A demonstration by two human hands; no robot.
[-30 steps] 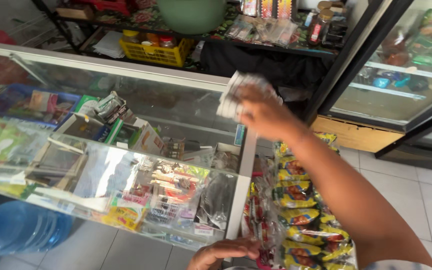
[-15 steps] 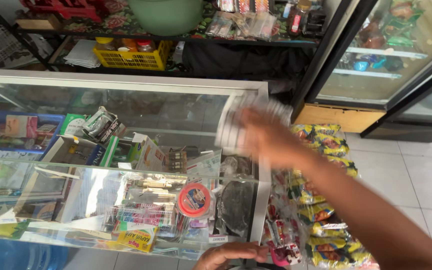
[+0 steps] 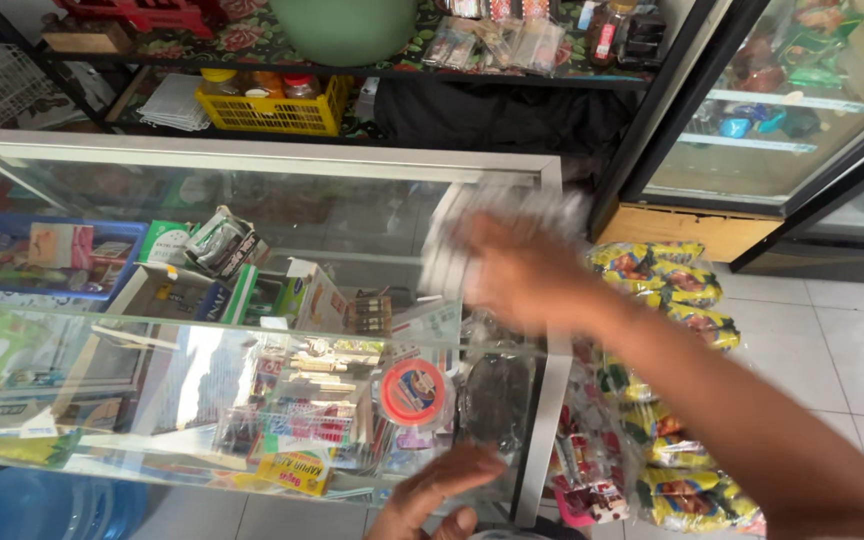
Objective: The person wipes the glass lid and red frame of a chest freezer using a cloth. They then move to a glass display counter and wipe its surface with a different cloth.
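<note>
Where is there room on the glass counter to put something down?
The glass counter top looks bare along its back and left, between the metal rim and the yellow crate behind. The right end is taken by the right hand with its blurred white pack. Below the glass, the shelves are crammed. The left hand rests at the front edge.

Your right forearm is bare to the frame's edge, no sleeve, watch or ring showing. Your right hand (image 3: 517, 270) is motion-blurred; your left hand (image 3: 432, 495) is equally unadorned.

Right hand (image 3: 522, 270) with blurred packet (image 3: 472, 225)
</note>
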